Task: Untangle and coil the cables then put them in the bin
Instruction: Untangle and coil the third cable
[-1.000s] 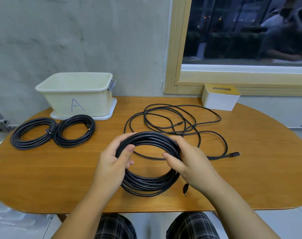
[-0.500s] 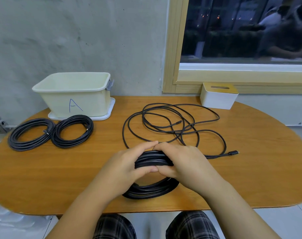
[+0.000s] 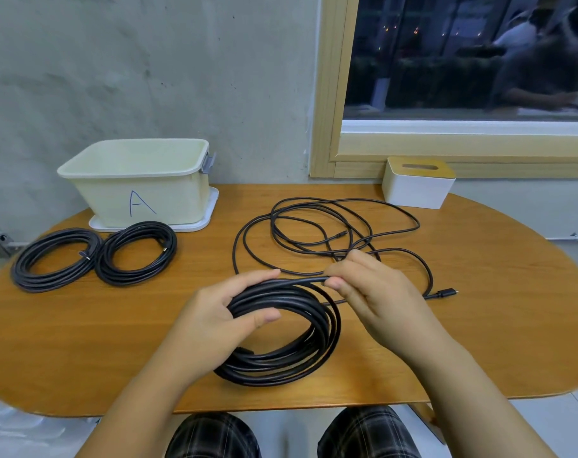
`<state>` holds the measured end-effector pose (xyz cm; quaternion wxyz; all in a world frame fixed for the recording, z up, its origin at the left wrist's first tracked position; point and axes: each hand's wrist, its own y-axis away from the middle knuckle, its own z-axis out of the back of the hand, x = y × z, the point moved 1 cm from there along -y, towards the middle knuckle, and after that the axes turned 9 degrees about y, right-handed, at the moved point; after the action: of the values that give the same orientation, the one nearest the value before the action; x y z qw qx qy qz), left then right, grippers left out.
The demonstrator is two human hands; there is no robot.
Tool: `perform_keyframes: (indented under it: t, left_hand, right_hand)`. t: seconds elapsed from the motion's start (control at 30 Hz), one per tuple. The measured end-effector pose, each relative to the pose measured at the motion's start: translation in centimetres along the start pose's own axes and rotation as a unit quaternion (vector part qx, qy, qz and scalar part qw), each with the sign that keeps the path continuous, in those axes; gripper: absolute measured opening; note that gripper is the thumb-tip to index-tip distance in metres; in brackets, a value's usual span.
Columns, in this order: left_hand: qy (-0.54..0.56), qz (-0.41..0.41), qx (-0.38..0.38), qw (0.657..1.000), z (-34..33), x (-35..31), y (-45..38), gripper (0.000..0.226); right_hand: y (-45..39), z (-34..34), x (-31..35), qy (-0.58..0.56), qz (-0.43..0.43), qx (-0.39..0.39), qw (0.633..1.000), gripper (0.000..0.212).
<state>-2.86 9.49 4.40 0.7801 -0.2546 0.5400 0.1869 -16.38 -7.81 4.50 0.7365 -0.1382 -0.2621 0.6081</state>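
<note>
An oval wooden desk [image 3: 479, 342] stands against a grey plastered wall [image 3: 149, 61], with a wood-framed window [image 3: 330, 94] at the far right. At the near edge, the person's knees in dark plaid cloth [image 3: 215, 438] show below the desktop. Just beyond the near edge, at the middle of the desk, lies a thick black coil of cable [image 3: 281, 352], its near arc resting on the wood and its far arc raised. The left hand [image 3: 221, 312] grips the coil's left side, thumb across the inner turns and fingers curled over the outer ones. The right hand [image 3: 377, 292] pinches a single strand at the coil's far right between thumb and forefinger, the remaining fingers loosely bent. Behind the right hand, toward the far edge, a loose black cable [image 3: 314, 226] spreads in tangled loops; one plug end [image 3: 446, 293] lies to the right of the right hand. Toward the left end of the desk, two finished coils lie side by side and touching: the left coil [image 3: 54, 259] and the right coil [image 3: 135, 252]. Just behind them, at the far left, a cream bin [image 3: 139, 180] marked "A" stands on a white tray [image 3: 205, 219]. At the far right edge, below the window, sits a white box with a slotted wooden lid [image 3: 418, 186].
</note>
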Motion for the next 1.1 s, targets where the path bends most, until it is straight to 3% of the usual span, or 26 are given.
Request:
perform_keyframes:
  t: [0.17, 0.3, 0.4, 0.6, 0.83, 0.97, 1.1]
  left_hand:
    - [0.023, -0.009, -0.035, 0.999, 0.1, -0.1, 0.0, 0.042]
    - [0.05, -0.022, -0.066, 0.996, 0.0, -0.3, 0.1, 0.042]
    - [0.068, -0.032, -0.069, 0.995, -0.1, -0.5, 0.3, 0.039]
    - [0.082, -0.052, -0.088, 0.991, -0.3, -0.7, 0.5, 0.039]
    - [0.052, -0.024, -0.077, 0.995, -0.6, 0.5, 0.1, 0.037]
    - [-0.009, 0.002, 0.013, 1.0, -0.5, 0.6, -0.3, 0.047]
    - [-0.079, -0.004, 0.098, 0.992, -1.9, -0.5, -0.8, 0.055]
  right_hand:
    - [0.5, -1.0, 0.2, -0.066, -0.03, 0.041, 0.997, 0.039]
    - [1.0, -1.9, 0.9, -0.1, -0.077, 0.081, 0.989, 0.072]
    - [0.8, -1.9, 1.2, -0.085, -0.104, 0.117, 0.984, 0.084]
    - [0.4, -2.1, 1.8, -0.068, -0.12, 0.099, 0.985, 0.035]
    - [0.1, -2.0, 1.6, -0.077, -0.151, 0.138, 0.976, 0.014]
    - [-0.5, -0.9, 1.7, 0.022, -0.094, 0.154, 0.983, 0.016]
    - [-1.2, -1.2, 2.7, 0.103, 0.047, 0.113, 0.987, 0.036]
